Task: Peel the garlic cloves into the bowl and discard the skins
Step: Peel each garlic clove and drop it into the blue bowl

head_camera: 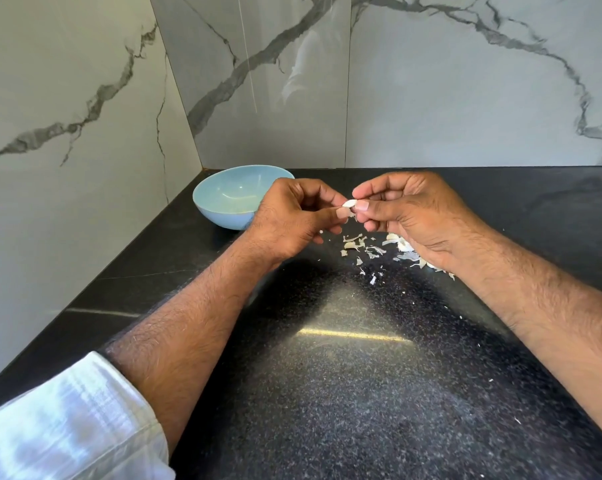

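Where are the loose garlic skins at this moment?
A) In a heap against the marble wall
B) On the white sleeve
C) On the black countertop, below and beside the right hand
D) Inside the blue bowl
C: the garlic skins lie scattered on the black countertop under the right hand, while the visible inside of the blue bowl shows none.

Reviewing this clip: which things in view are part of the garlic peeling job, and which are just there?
Part of the job:
- garlic clove, pinched between both hands
- left hand
- right hand
- blue bowl, no cloves visible inside
- loose skins scattered on the counter under the right hand

Just there:
- black counter
- marble wall
- white sleeve
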`<state>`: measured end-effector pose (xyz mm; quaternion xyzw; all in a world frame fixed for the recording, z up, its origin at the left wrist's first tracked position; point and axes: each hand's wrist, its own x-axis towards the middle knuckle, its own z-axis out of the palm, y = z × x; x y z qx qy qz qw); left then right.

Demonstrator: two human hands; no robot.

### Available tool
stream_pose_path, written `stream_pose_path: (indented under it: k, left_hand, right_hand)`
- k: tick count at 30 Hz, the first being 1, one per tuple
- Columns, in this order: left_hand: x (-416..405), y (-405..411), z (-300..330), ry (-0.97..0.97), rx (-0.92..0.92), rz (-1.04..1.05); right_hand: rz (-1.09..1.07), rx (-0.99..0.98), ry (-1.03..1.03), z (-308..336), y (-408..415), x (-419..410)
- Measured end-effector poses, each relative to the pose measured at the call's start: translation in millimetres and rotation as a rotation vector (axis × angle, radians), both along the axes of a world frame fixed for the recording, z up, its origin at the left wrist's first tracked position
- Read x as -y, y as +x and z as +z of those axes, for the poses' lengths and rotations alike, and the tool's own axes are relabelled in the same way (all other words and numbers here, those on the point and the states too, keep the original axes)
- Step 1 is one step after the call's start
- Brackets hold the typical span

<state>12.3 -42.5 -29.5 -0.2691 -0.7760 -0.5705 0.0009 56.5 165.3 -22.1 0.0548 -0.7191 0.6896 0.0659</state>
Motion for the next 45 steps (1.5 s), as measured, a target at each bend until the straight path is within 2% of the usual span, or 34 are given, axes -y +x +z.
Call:
stream_pose_path:
  k: [8, 23, 32, 37, 45]
  left_hand:
    - [-5.4, -3.9, -8.5, 0.023, -0.079, 0.082]
    - [-13.2, 0.4, -10.9, 0.02, -0.17, 0.131]
    - [-18.9, 1.1, -13.5, 0.04, -0.064, 0.096]
    - [-18.4, 3.2, -11.0, 0.139, 0.118, 0.025]
    - [-15.2, 0.9, -10.5, 0.18, -0.033, 0.015]
  right_hand:
    - [-0.011, 0.039, 0.055, 1.8, 1.5, 0.0]
    - [-0.043, -0.02, 0.105, -1.3, -1.7, 3.7]
    - [-0.075, -0.063, 0.172, -2.0, -3.9, 2.4]
    - [-0.077, -0.083, 0.189, -1.9, -3.5, 3.3]
    - [-0.089, -0.084, 0.21, 0.2, -1.8, 2.7]
